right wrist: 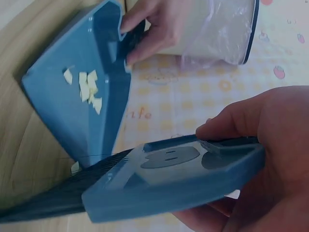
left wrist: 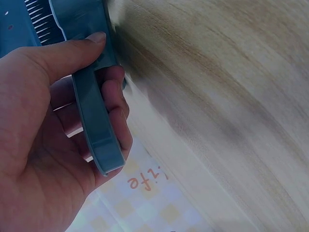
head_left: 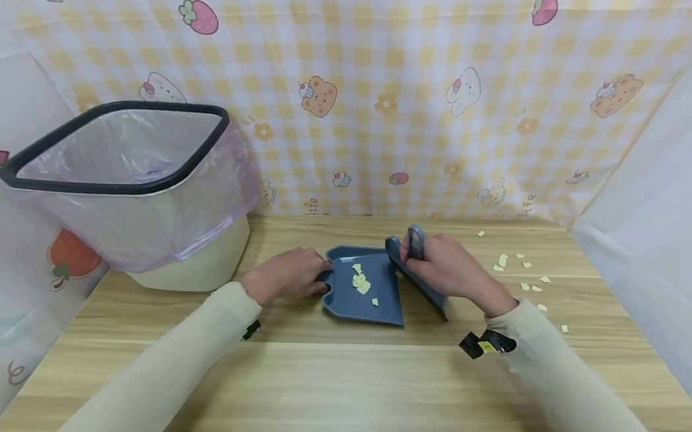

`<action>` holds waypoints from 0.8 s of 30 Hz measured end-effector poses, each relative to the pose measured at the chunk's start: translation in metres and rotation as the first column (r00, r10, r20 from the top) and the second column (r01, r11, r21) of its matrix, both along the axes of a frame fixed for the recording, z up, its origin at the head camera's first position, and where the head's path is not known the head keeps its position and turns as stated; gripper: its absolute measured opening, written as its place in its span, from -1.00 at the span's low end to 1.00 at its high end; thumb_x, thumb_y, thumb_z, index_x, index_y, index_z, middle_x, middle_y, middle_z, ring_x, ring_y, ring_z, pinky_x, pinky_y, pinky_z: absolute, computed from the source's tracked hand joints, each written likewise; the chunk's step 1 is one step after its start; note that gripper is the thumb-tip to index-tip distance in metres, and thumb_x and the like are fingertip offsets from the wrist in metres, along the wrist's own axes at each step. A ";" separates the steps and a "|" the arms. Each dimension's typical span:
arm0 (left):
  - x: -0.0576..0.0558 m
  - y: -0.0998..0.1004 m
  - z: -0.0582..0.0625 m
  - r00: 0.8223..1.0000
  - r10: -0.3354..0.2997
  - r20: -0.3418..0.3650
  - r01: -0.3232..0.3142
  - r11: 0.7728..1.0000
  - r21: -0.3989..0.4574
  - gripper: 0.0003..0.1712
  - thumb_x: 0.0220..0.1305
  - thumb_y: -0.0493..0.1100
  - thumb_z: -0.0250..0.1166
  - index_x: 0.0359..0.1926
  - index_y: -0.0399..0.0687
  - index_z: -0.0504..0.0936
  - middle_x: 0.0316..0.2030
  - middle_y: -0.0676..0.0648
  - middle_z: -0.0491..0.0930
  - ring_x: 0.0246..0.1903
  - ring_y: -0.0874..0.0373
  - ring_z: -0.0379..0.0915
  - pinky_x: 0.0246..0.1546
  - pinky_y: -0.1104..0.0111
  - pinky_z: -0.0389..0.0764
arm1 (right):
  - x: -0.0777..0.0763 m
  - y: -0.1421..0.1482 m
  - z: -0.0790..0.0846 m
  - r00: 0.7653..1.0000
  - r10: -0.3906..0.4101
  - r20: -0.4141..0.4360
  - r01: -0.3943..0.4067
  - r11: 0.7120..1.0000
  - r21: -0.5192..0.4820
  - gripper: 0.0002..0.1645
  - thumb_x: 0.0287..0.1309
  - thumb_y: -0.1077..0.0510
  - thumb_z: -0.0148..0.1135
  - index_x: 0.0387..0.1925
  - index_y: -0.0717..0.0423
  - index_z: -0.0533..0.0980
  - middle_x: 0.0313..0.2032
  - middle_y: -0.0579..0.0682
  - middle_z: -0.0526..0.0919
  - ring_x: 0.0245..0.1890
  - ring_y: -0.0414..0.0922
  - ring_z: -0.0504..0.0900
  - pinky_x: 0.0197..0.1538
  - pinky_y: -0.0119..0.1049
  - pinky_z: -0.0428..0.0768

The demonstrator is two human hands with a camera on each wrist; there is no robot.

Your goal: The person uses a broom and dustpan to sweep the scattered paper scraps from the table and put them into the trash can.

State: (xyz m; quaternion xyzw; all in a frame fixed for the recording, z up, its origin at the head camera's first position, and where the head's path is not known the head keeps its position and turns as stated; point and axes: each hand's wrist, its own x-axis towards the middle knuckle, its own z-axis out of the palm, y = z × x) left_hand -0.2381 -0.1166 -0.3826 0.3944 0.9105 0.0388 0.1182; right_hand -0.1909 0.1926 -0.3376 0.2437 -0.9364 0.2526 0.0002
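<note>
A blue dustpan (head_left: pixel 380 283) lies on the wooden table with several small pale yellow paper scraps (head_left: pixel 360 282) in it. My left hand (head_left: pixel 293 274) grips its handle (left wrist: pixel 99 121), fingers curled round it in the left wrist view. My right hand (head_left: pixel 447 266) holds a small blue hand brush (head_left: pixel 418 281) by its looped handle, tilted, at the dustpan's open right edge. In the right wrist view the brush's dark bristles (right wrist: pixel 63 188) reach toward the table, and one scrap (right wrist: pixel 75 167) lies near them by the dustpan's lip.
More paper scraps (head_left: pixel 525 287) are scattered on the table to the right of the brush. A cream bin (head_left: pixel 189 272) with a black rim and a translucent purple bag stands at the back left. A checked, patterned curtain (head_left: pixel 375 108) hangs behind the table (head_left: pixel 309 396).
</note>
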 end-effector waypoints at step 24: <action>-0.001 -0.001 -0.002 1.000 -0.010 -0.012 0.010 1.000 0.009 -0.78 0.52 -0.13 0.46 0.04 -0.17 0.77 -0.34 0.01 0.63 -0.44 0.18 0.46 -0.31 0.27 0.55 | -0.015 -0.065 -0.003 0.996 -0.091 0.012 0.092 0.992 -0.089 -0.74 0.54 0.11 0.10 -0.35 0.03 0.55 -0.66 -0.15 0.41 -0.60 -0.12 0.49 -0.35 -0.17 0.47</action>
